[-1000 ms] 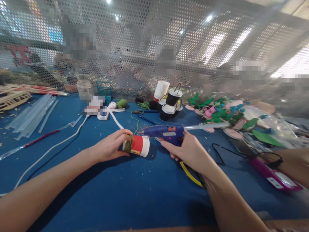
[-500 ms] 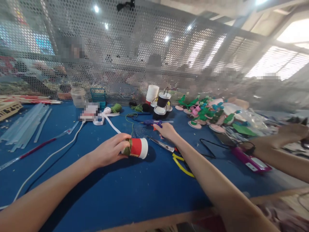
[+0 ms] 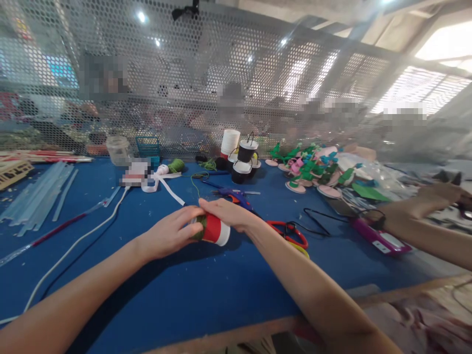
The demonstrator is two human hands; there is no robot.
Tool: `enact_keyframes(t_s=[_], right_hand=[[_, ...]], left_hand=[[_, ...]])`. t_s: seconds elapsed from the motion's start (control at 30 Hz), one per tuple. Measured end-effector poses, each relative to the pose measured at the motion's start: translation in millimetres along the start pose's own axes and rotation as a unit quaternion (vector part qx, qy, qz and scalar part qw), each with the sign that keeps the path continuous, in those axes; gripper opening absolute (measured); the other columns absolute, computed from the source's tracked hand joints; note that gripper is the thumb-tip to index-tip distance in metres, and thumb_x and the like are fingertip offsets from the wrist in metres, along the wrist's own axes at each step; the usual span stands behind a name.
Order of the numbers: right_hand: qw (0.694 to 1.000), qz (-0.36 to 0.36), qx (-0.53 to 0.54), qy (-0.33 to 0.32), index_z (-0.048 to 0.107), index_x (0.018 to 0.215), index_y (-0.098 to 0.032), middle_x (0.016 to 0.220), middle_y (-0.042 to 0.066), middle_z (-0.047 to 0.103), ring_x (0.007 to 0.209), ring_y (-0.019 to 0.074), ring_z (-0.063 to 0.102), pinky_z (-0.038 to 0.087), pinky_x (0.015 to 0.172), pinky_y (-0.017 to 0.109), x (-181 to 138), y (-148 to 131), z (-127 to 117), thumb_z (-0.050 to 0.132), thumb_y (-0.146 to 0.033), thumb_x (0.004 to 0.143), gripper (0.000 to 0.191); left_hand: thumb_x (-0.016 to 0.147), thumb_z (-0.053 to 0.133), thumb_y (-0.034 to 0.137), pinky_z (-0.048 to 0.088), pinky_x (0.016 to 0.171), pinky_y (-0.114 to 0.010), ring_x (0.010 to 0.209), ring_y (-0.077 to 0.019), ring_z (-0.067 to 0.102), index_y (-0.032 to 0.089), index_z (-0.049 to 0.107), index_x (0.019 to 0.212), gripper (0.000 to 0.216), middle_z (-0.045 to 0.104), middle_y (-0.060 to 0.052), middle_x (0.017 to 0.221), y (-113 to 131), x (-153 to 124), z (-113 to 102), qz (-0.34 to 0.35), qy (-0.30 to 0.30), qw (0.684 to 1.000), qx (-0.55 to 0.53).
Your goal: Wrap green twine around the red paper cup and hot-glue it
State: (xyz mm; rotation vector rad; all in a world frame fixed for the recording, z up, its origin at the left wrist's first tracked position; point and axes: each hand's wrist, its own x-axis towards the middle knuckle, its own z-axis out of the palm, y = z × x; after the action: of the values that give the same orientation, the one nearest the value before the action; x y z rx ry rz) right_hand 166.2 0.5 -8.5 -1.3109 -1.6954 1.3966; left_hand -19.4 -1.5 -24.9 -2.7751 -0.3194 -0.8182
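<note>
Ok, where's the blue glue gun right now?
In the head view the blue glue gun lies on the blue table, just beyond the right hand and the red paper cup, in front of the black-and-white cups.

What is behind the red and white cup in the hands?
Behind the cup lies a blue glue gun on the blue table. Both hands, left hand and right hand, cover the cup's green end.

place: craft workshop, shared bench
worktop (image 3: 206, 295): blue, littered with scraps
supplies: glue sticks (image 3: 37, 194), glue gun (image 3: 236, 195), scissors (image 3: 291, 232), foam cutouts (image 3: 317, 169)
divider: perforated metal screen (image 3: 221, 73), people behind it
</note>
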Motion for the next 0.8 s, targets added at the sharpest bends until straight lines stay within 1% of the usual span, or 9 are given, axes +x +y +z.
enact_keyframes(t_s=[0.07,0.1,0.17,0.27,0.4,0.5,0.57,0.63,0.8], right_hand=[[0.995,-0.02,0.093,0.027,0.064,0.063,-0.017,0.061,0.0,0.062,0.057,0.0119,0.053,0.04,0.058,0.026,1.5,4.6,3.7,0.061,-0.046,0.068,0.029],[0.992,-0.026,0.118,0.045,0.063,0.062,-0.017,0.059,-0.001,0.06,0.055,0.0109,0.051,0.04,0.057,0.026,2.0,6.3,4.6,0.064,-0.041,0.065,0.024],[0.988,-0.032,0.132,0.074,0.061,0.06,-0.017,0.057,-0.003,0.058,0.053,0.0098,0.049,0.039,0.055,0.025,2.3,8.2,4.9,0.066,-0.034,0.063,0.018],[0.985,-0.052,0.129,0.104,0.061,0.061,-0.017,0.06,-0.003,0.058,0.055,0.0097,0.049,0.038,0.057,0.025,1.4,8.4,2.8,0.063,-0.031,0.065,0.015],[0.974,-0.095,0.123,0.166,0.06,0.064,-0.017,0.068,-0.001,0.06,0.064,0.0095,0.05,0.038,0.065,0.026,-1.0,6.4,-3.1,0.058,-0.031,0.07,0.015],[0.962,-0.131,0.125,0.202,0.057,0.063,-0.017,0.067,-0.001,0.06,0.064,0.0097,0.052,0.039,0.065,0.026,-2.3,5.5,-7.2,0.056,-0.031,0.072,0.017],[0.957,-0.154,0.122,0.216,0.057,0.064,-0.017,0.065,-0.001,0.06,0.063,0.0098,0.053,0.04,0.064,0.026,-2.2,5.9,-8.9,0.056,-0.031,0.072,0.016],[0.955,-0.162,0.112,0.219,0.057,0.064,-0.017,0.063,-0.002,0.06,0.062,0.0097,0.053,0.04,0.064,0.026,-1.5,7.0,-9.9,0.056,-0.03,0.073,0.015],[0.964,-0.148,0.083,0.204,0.057,0.064,-0.017,0.061,-0.002,0.059,0.059,0.0091,0.052,0.041,0.063,0.026,0.0,8.9,-10.8,0.055,-0.026,0.074,0.014]], left_hand=[[0.086,0.041,0.018,0.053,0.077,-0.036,0.1,-0.0224,0.054,0.015,0.051,0.087,0.01,0.053,-0.012,0.108,1.8,1.3,-1.5,-0.007,-0.002,1.0,0.003],[0.087,0.04,0.018,0.053,0.076,-0.035,0.1,-0.0224,0.055,0.015,0.051,0.088,0.011,0.053,-0.013,0.108,2.7,1.9,-2.1,-0.011,-0.002,1.0,0.003],[0.087,0.041,0.018,0.053,0.075,-0.034,0.099,-0.0223,0.055,0.015,0.05,0.088,0.01,0.052,-0.013,0.108,4.0,2.3,-2.5,-0.016,-0.002,1.0,-0.001],[0.085,0.047,0.019,0.053,0.077,-0.035,0.101,-0.0229,0.055,0.017,0.047,0.093,0.009,0.05,-0.013,0.111,3.7,0.2,-0.3,-0.03,0.004,0.999,-0.031],[0.074,0.064,0.021,0.05,0.084,-0.039,0.105,-0.024,0.053,0.018,0.04,0.107,0.041,0.051,-0.014,0.112,0.0,-4.1,4.1,-0.093,0.011,0.989,-0.118],[0.068,0.071,0.027,0.049,0.085,-0.04,0.103,-0.0237,0.055,0.019,0.039,0.109,0.053,0.054,-0.011,0.107,-1.6,-4.4,4.6,-0.146,-0.002,0.977,-0.159],[0.066,0.072,0.033,0.05,0.083,-0.039,0.1,-0.0233,0.057,0.019,0.04,0.107,0.054,0.055,-0.01,0.105,-1.0,-3.3,4.1,-0.167,-0.014,0.97,-0.176],[0.066,0.071,0.036,0.051,0.082,-0.038,0.098,-0.0228,0.058,0.019,0.042,0.106,0.052,0.056,-0.01,0.105,0.3,-2.1,3.8,-0.175,-0.022,0.965,-0.195],[0.069,0.069,0.036,0.049,0.086,-0.039,0.103,-0.0237,0.055,0.018,0.042,0.107,0.05,0.055,-0.013,0.107,4.1,-1.2,4.9,-0.147,-0.01,0.966,-0.212]])
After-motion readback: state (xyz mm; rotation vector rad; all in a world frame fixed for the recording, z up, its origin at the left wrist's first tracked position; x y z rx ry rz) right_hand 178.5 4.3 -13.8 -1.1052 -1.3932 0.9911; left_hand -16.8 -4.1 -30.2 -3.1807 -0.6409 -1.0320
